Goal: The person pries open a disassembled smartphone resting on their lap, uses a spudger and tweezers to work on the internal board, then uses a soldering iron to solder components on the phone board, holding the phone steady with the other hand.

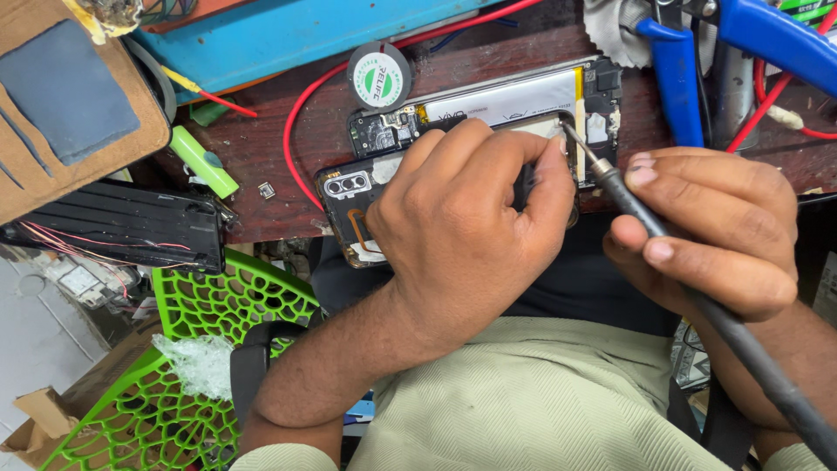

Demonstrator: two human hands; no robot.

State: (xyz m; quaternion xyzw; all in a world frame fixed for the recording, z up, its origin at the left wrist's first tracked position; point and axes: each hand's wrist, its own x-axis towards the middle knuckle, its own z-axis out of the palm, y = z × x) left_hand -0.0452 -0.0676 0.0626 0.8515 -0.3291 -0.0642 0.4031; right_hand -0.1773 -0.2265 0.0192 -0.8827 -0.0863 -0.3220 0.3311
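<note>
The one camera sat on the person's head, looked steeply down and stood close over the workbench. The bench edge ran from nine to three o'clock, the lap filled six, and the floor, perhaps, showed at eight.

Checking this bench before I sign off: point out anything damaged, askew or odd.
The black phone back cover under the left hand hangs over the dark wooden bench edge. The opened phone with its silver battery lies bare. A small loose metal part sits alone. The right hand holds a black soldering iron.
</note>
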